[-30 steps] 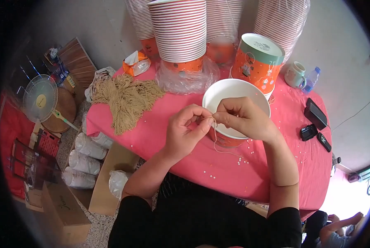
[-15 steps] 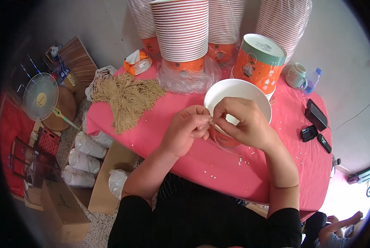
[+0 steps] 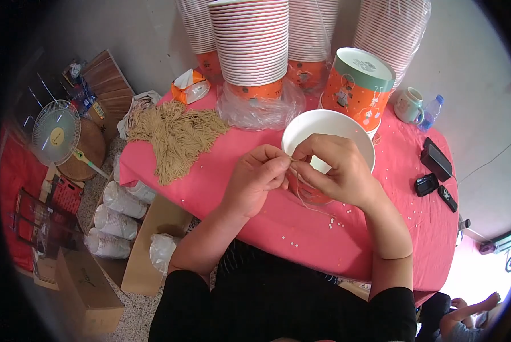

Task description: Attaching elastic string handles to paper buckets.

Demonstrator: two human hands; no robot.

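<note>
My left hand (image 3: pixel 258 174) and my right hand (image 3: pixel 338 168) meet fingertip to fingertip over the near rim of an open paper bucket (image 3: pixel 328 121), white inside and orange outside. Both hands are closed in a pinch on a thin tan string (image 3: pixel 299 196), whose tail hangs down the bucket's side and onto the pink tablecloth. What exactly lies between the fingertips is too small to make out. A heap of similar tan strings (image 3: pixel 175 137) lies at the table's left.
Tall nested stacks of paper buckets (image 3: pixel 250 45) stand at the back. Beside them are an orange bucket with a green lid (image 3: pixel 358 85), a mug (image 3: pixel 408 105) and a bottle (image 3: pixel 433 111). Small white discs (image 3: pixel 331 222) dot the pink tablecloth (image 3: pixel 255 228). At lower right, another person's arm (image 3: pixel 469 310) shows.
The fingertips have shifted slightly, with the left thumb and right fingers pressed closer on the string. Both hands stay in nearly the same place.
</note>
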